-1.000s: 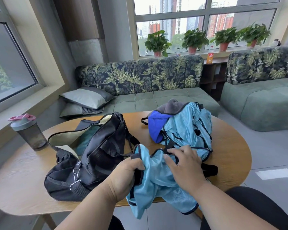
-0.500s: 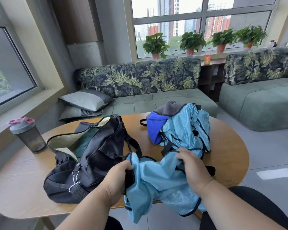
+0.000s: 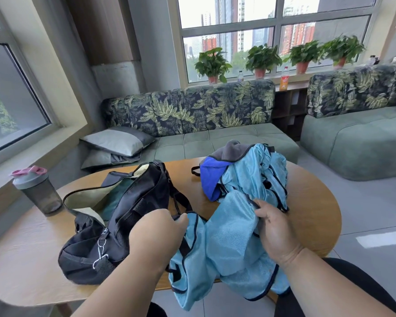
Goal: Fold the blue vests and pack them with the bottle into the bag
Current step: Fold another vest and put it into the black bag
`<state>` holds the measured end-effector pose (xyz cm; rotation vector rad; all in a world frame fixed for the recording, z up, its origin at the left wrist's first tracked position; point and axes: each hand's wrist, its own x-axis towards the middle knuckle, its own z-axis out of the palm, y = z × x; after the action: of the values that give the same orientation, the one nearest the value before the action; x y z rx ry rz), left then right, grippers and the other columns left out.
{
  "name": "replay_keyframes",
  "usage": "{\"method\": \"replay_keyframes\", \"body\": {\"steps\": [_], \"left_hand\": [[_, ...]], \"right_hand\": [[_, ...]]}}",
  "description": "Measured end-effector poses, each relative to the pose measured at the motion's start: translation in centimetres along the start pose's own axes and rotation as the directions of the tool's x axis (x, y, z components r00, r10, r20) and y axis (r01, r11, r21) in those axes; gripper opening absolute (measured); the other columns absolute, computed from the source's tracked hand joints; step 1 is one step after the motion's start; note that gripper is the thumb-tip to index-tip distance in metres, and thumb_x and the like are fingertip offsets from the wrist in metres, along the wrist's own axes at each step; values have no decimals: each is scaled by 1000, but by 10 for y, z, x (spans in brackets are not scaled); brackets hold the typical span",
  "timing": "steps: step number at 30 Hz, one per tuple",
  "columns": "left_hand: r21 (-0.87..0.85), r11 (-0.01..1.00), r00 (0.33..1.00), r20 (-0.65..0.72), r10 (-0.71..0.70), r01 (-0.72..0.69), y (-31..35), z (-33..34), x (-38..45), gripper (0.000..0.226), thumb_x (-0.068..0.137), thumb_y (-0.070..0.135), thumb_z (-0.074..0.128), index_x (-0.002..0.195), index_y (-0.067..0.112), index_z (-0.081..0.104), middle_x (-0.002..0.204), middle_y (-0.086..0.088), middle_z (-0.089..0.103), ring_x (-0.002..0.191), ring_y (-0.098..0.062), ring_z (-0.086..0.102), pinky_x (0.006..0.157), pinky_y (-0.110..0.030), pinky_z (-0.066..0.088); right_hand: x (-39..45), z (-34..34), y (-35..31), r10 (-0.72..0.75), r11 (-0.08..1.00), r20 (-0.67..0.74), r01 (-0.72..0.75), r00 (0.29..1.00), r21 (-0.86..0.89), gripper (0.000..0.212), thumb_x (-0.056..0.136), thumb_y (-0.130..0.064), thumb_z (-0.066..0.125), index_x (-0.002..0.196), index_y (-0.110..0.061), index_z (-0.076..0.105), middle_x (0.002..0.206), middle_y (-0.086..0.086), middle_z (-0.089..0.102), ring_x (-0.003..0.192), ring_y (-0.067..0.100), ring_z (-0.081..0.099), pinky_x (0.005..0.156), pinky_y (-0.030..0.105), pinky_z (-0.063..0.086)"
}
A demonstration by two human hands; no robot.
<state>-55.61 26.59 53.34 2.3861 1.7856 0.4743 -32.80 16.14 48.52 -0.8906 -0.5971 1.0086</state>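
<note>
Both hands hold one light-blue vest (image 3: 226, 243) at the near edge of the table (image 3: 313, 220). Left hand (image 3: 158, 234) has its fingers curled round the dark-trimmed edge at the garment's left side; right hand (image 3: 272, 227) pinches a raised fold of cloth near the top, thumb over the fabric. Neither hand is free.

Vest condition: bunched, not yet folded, with its lower part hanging off the near edge toward the floor. Judged thin, very light and limp; the mesh-like weave looks smooth and likely to slide on itself. It will not keep a crease unaided. Best purchase appears to be the dark binding at the armholes and hem, which is firmer than the body cloth; taking hold at two matching points on the trim should let it hang square before it is laid flat.

Black bag (image 3: 114, 227) lies just left of the vest, toward the near left of the table, its mouth open and facing away. Soft-sided; the opening may need holding apart.

Pile of further blue vests (image 3: 256, 177) sits toward the far edge, with a darker blue and grey cloth on top.

Bottle (image 3: 36, 191), pink-lidded, stands upright at the far left edge, well apart from the hands. Judged rigid and easily gripped round the body.
</note>
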Motion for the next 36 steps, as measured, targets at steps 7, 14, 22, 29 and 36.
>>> {"method": "replay_keyframes", "body": {"steps": [7, 14, 22, 29, 36], "left_hand": [[-69, 997, 971, 236, 46, -30, 19, 53, 9, 59, 90, 69, 56, 67, 16, 44, 64, 3, 49, 59, -17, 46, 52, -32, 33], [-626, 722, 932, 355, -73, 296, 7, 46, 29, 28, 98, 30, 60, 77, 14, 51, 67, -3, 51, 61, -21, 46, 63, -31, 37], [-864, -359, 932, 290, 219, 353, -9, -56, 28, 17, 91, 18, 46, 74, 17, 49, 74, -4, 55, 73, -24, 56, 76, -37, 42], [-881, -343, 933, 239, 271, 325, -17, -66, 22, 22, 99, 17, 40, 93, 10, 60, 87, -9, 67, 85, -26, 67, 89, -40, 49], [-904, -250, 900, 246, 359, 347, -15, -67, 10, 40, 89, 15, 38, 86, 5, 77, 88, -13, 71, 84, -28, 69, 85, -41, 52]], "right_hand": [[1, 5, 6, -22, 998, 68, 27, 997, -64, 40, 72, -13, 49, 96, -1, 78, 101, 20, 72, 96, 29, 68, 87, 40, 54], [5, -11, 5, -63, 992, -33, 59, 997, -108, 40, 76, -16, 51, 101, 6, 73, 102, 18, 70, 100, 30, 64, 93, 44, 49], [18, -25, 1, -137, 989, -218, 122, 966, -79, 31, 77, -23, 59, 106, -13, 63, 103, 13, 63, 99, 29, 58, 91, 46, 40], [7, -21, -9, -142, 952, -469, -10, 872, -307, 8, 81, -21, 53, 83, -18, 46, 83, 6, 42, 78, 25, 40, 70, 42, 31], [-3, -13, -10, -114, 603, -455, -303, 883, -738, 16, 86, -32, 49, 74, -24, 42, 77, -5, 48, 84, 25, 42, 81, 45, 36]]}}
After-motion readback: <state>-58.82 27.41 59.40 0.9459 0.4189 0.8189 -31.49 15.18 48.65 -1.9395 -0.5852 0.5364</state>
